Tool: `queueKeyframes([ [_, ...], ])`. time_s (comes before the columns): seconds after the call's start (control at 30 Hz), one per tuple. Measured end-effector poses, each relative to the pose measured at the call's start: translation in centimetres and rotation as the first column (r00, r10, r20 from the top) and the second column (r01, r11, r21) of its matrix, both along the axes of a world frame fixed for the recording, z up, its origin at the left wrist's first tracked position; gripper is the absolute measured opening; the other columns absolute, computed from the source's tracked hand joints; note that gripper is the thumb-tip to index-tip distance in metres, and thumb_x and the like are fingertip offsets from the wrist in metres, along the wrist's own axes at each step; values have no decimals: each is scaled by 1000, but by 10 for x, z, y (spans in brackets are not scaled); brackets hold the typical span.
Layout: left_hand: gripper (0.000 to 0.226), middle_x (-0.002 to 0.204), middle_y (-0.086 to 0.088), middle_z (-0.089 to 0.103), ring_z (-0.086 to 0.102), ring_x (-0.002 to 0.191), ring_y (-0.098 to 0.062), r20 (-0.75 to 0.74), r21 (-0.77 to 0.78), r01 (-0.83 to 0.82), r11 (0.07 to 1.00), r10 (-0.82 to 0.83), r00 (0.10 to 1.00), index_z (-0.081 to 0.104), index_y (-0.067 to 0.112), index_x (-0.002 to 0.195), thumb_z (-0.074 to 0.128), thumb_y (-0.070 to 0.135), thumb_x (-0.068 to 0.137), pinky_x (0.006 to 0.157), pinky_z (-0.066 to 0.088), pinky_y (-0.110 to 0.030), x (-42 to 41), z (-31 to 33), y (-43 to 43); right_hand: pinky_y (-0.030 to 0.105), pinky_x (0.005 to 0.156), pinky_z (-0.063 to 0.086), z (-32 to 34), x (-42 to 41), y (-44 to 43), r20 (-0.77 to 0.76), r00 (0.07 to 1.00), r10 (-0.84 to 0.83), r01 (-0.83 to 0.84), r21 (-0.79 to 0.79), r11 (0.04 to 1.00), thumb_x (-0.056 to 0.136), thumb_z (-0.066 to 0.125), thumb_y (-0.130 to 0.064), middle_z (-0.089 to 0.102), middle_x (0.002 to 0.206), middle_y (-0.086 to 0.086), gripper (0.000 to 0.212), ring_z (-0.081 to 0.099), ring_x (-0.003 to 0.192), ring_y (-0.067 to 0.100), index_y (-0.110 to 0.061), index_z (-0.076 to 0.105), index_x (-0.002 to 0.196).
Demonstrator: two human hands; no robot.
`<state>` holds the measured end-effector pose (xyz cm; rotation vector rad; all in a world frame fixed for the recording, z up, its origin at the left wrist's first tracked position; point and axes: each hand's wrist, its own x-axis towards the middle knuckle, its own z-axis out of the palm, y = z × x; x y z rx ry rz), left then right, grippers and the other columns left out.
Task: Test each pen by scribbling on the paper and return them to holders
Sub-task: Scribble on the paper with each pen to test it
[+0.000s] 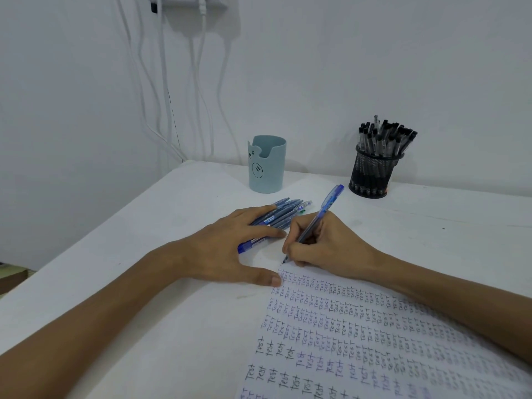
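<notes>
My right hand [328,249] grips a blue pen [328,207] with its tip down on the top left corner of the paper [359,341], which is covered in rows of the word "Test". My left hand [227,249] lies flat with straight fingers over a bundle of several blue pens [283,213] on the table, its thumb touching the paper's edge. A pale blue holder [266,168] with a bear face stands behind the bundle; I cannot see inside it. A black mesh holder [372,174] at the back right is full of black pens.
The white table [129,269] sits in a corner against white walls. White cables [164,82] hang down the wall at the back left. A brown object [11,279] shows past the table's left edge.
</notes>
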<state>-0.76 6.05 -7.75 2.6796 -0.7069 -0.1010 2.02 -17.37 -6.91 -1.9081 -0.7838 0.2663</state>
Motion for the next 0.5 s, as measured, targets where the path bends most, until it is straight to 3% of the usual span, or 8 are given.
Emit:
queueKeyframes([
  [0.3,90,168,26,6,7,153,4,-11,5,-1,1000,1,1000,38,54,151,64,87,71,127,20,-31,1,1,-1,19,61,46,-1,1,-1,11,1000,-13,13,3,1000,86,68,2,66,60,2,11,58,57,9,-4,70,77],
  [0.5,95,168,26,6,7,153,4,-20,7,-8,1000,9,1000,38,55,150,57,92,65,127,21,-33,0,1,-1,22,62,46,-2,2,-1,20,1000,-9,9,-3,1000,86,69,1,66,59,0,12,58,57,11,-6,69,76],
])
